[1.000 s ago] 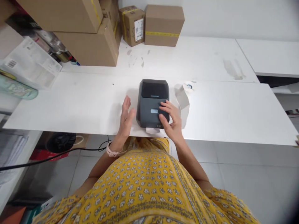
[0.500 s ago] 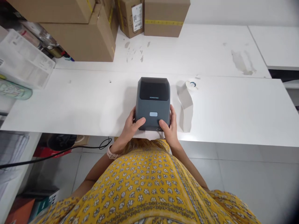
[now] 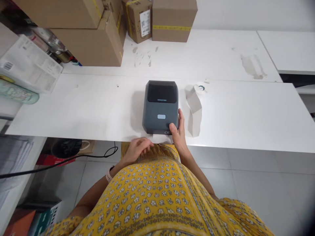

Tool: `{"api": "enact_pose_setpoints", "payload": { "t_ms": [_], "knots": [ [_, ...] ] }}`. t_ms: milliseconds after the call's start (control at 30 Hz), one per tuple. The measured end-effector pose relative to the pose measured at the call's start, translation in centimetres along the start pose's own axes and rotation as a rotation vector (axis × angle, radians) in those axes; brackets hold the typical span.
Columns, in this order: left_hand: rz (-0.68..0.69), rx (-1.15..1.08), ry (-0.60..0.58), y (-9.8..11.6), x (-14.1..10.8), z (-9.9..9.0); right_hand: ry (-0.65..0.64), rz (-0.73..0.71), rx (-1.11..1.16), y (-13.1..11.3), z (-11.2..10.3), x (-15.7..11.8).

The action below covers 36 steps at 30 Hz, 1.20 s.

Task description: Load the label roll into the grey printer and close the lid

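Note:
A dark grey-blue device (image 3: 161, 108) with a black top panel and a light blue button stands on the white table (image 3: 103, 114). My right hand (image 3: 179, 134) grips its right side near the front corner, thumb on top. Below the device's front edge a strip of white paper (image 3: 161, 139) sticks out. My left hand (image 3: 139, 149) is off the device, at the table's front edge beside that strip, its fingers curled with the tips near the paper; whether they pinch anything is too small to tell.
Right of the device lies a roll (image 3: 200, 88) with a curled white strip (image 3: 197, 116). Cardboard boxes (image 3: 173, 19) stand at the back. A clear package (image 3: 31, 62) and a green can (image 3: 19, 93) are at the left. A black cable (image 3: 61, 160) hangs below.
My left hand has let go of the device's left side and moved down to the table's front edge by the paper. My right hand keeps its hold.

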State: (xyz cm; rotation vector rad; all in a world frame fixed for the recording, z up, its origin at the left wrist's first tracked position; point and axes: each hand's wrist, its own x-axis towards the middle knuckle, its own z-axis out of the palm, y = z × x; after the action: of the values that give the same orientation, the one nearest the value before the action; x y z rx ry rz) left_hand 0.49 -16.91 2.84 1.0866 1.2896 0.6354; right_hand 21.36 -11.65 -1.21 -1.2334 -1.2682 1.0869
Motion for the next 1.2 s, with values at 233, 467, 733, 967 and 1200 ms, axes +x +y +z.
{"api": "enact_pose_setpoints", "payload": {
  "t_ms": [233, 467, 733, 967, 1200],
  "knots": [
    [-0.148, -0.220, -0.377, 2.6, 3.0, 3.1, -0.007, -0.045, -0.043, 0.2, 0.1, 0.1],
    [-0.103, -0.294, -0.331, 2.1, 3.5, 3.9, 0.011, -0.057, -0.015, 0.4, 0.1, 0.4],
    [-0.126, -0.089, -0.514, 2.3, 2.6, 2.0, 0.103, -0.165, -0.251, -2.0, -0.1, -0.4],
    [-0.087, 0.026, -0.386, 0.3, 2.0, -2.4, 0.010, -0.517, -0.653, -5.1, -0.8, 0.3],
    [0.220, -0.045, 0.309, 0.6, 2.5, -3.4, -0.035, -0.440, -0.742, -4.8, 0.2, 1.3]
  ]
}}
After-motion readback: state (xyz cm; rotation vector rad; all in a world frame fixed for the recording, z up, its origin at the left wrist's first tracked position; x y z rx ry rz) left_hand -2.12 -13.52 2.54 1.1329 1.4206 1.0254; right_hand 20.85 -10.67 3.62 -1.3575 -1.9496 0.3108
